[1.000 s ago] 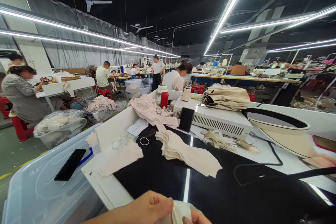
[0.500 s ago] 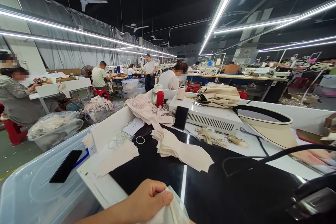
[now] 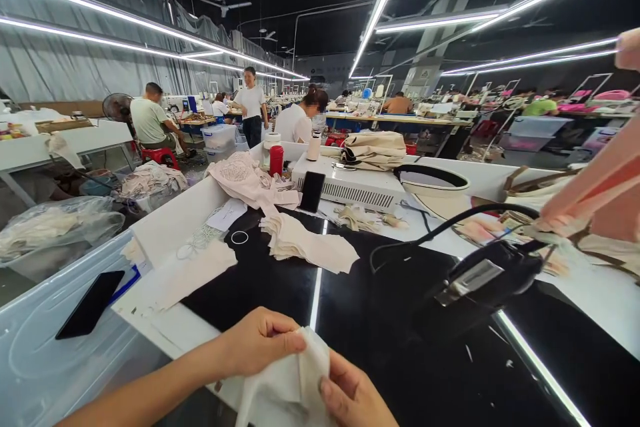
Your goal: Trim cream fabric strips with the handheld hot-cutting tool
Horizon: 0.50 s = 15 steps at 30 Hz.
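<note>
A pale, off-white piece of fabric (image 3: pixel 295 380) hangs between my hands at the near edge of the black work surface (image 3: pixel 380 333). My left hand (image 3: pixel 265 341) pinches its upper edge between thumb and bent fingers. On the other side, my right hand (image 3: pixel 353 390) grips the same cloth, thumb in front and fingers behind. The lower part of the cloth runs out of the frame. Beyond my hands lies a stack of cream fabric pieces (image 3: pixel 310 243), with a single flat cream piece (image 3: pixel 200 270) to its left.
A black iron-like tool with a cable (image 3: pixel 490 280) stands at the right, beside hanging pink fabric (image 3: pixel 595 180). Lace bra pieces (image 3: pixel 245 180), an upright phone (image 3: pixel 312 192) and a white vented box (image 3: pixel 350 187) are at the back. Another phone (image 3: pixel 90 305) lies on a plastic bin lid (image 3: pixel 40 347).
The view has swung right and down. My right hand, almost hidden before, now shows gripping the cloth. The black tool and pink fabric have come further into view.
</note>
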Tool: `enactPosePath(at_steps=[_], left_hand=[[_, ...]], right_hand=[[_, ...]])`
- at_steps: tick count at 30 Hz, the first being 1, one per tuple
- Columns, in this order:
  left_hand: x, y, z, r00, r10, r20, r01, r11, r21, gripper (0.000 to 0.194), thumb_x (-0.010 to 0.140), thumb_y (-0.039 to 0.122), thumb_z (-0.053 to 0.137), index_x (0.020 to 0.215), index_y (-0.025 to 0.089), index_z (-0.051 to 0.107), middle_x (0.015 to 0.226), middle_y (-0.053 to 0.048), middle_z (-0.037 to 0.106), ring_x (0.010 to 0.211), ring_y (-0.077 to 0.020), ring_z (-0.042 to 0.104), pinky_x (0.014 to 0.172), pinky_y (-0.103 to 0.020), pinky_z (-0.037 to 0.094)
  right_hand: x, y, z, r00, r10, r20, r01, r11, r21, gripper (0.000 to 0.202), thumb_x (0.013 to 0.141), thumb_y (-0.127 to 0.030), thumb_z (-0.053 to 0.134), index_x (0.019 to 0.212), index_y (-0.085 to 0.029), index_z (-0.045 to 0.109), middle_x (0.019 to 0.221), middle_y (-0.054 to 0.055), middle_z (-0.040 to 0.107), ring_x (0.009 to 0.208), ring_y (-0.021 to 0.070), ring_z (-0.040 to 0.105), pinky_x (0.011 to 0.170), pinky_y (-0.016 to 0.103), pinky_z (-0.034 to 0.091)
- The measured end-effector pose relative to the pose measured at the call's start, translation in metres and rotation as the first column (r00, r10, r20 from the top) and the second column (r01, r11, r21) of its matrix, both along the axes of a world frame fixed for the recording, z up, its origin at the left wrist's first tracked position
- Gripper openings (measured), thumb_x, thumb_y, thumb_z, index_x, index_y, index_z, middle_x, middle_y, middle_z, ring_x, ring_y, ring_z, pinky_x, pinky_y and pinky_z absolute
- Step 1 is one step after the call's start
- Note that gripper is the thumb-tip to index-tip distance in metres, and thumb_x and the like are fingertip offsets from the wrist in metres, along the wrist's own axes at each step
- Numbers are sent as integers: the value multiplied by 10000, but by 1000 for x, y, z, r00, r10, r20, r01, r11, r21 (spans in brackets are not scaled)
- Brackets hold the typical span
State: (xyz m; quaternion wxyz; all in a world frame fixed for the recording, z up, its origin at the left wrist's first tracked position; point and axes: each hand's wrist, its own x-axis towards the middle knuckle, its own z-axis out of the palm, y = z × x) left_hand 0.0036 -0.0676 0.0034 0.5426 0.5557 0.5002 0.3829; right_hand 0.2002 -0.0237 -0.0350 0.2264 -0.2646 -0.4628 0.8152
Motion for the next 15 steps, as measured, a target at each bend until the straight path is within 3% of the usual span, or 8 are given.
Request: enactPosePath(at_steps=[4,7,12,14,15], left_hand=[[0,-4,4,997,-76,-32,74,995,-69,440,914,552,620,772,135,628,682,38,443,612,-92,345,523,-209,259],[-13,-10,8,987,-110,-115,96,988,-120,412,899,541,630,869,135,695,719,28,512,634,-102,405,537,-202,285],[-47,-13,12,924,-145,-355,77,977,-201,299,908,423,606,879,160,743,715,35,589,649,-116,492,568,-205,325],[-56,-9,11,826,-98,-555,19,989,-147,261,934,367,579,848,180,739,717,38,625,657,-127,548,577,-211,341],[-59,-6,11,735,-51,-676,-11,996,-86,250,951,341,567,844,190,735,721,36,643,662,-137,579,584,-219,355]], right_hand=[[-4,7,7,970,-240,23,241,964,-108,491,655,-552,901,965,-185,800,819,62,744,841,231,688,798,332,538],[3,15,8,927,-368,78,373,924,-78,473,615,-519,931,910,-173,800,764,46,722,733,192,652,690,295,526],[16,27,5,890,-412,197,380,907,182,505,655,-587,859,913,-160,780,592,-16,609,528,128,501,511,260,404],[13,32,5,874,-416,252,322,883,341,464,711,-591,788,898,-167,764,566,-21,598,516,137,510,517,268,412],[9,36,5,863,-416,285,275,862,425,430,749,-578,739,894,-174,754,567,-19,608,513,145,525,523,273,424]])
